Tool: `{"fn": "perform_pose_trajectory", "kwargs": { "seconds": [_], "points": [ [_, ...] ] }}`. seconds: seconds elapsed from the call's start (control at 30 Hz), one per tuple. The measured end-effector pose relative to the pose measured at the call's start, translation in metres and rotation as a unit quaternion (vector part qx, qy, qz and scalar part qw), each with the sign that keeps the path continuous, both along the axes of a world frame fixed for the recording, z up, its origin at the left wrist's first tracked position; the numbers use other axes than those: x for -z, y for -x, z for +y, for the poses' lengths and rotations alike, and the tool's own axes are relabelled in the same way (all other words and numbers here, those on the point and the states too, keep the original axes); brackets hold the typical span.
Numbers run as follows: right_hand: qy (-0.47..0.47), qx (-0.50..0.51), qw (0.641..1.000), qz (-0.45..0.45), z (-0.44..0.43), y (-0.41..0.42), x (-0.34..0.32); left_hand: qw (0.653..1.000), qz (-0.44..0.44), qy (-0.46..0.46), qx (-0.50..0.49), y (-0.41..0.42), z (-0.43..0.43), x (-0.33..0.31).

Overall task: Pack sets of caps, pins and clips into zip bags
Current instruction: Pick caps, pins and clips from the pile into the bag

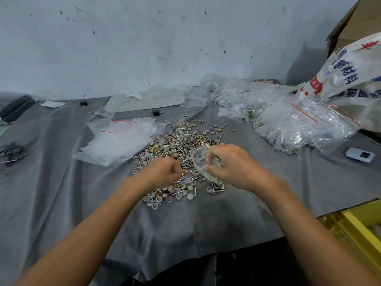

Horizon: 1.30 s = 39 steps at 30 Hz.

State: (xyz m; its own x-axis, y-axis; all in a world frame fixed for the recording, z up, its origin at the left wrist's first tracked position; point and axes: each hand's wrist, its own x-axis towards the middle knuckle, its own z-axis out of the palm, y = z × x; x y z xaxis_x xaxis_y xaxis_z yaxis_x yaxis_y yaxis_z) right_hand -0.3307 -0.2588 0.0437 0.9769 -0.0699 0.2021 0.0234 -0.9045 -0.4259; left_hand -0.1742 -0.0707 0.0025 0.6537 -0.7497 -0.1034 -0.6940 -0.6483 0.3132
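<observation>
zip bag [199, 159] pinched in right hand [231, 167]; left hand [162, 172] beside it.

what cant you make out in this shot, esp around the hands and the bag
All in the head view:
What the left hand holds, if anything: its curled fingers and motion blur hide the grip.
How many parts are in the zip bag: the right hand covers much of it, and the parts are too small.
Yellow crate: cut off by the right edge, contents blurred.
Dark object at far left: cut off by the left edge.
</observation>
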Motion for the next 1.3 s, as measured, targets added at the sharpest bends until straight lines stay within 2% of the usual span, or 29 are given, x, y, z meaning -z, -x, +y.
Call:
{"fn": "perform_pose_trajectory", "kwargs": {
  "seconds": [0.13,0.4,0.6,0.73,0.93,1.03,1.13,1.23,1.3],
  "points": [
    [0.003,0.001,1.0,0.003,-0.001,0.0,0.001,0.997,-0.049,-0.056,0.0,-0.003,0.001,0.017],
    [0.002,0.001,1.0,0.005,-0.001,0.001,0.001,0.977,-0.193,-0.083,0.029,0.002,-0.006,0.02],
    [0.005,-0.001,1.0,0.006,0.0,0.001,0.001,0.97,-0.205,-0.124,0.04,0.008,-0.006,0.014],
    [0.001,-0.001,1.0,0.003,0.001,0.001,0.001,0.954,-0.265,-0.135,0.046,0.012,-0.01,0.018],
    [0.001,-0.004,1.0,0.001,0.003,0.001,0.002,0.959,-0.275,-0.07,0.005,0.012,-0.007,0.028],
    [0.005,-0.001,1.0,0.005,0.0,0.001,0.002,0.979,-0.193,0.038,-0.054,0.007,-0.001,0.02],
    [0.012,0.002,1.0,0.006,-0.002,0.0,0.002,0.977,-0.113,0.151,-0.095,0.006,0.001,-0.004],
    [0.01,0.0,1.0,0.006,-0.001,-0.001,0.002,0.962,-0.053,0.255,-0.078,0.018,-0.002,-0.029],
    [0.012,0.0,1.0,0.002,0.001,-0.003,0.002,0.96,-0.039,0.274,-0.036,0.029,-0.007,-0.041]
  ]
}}
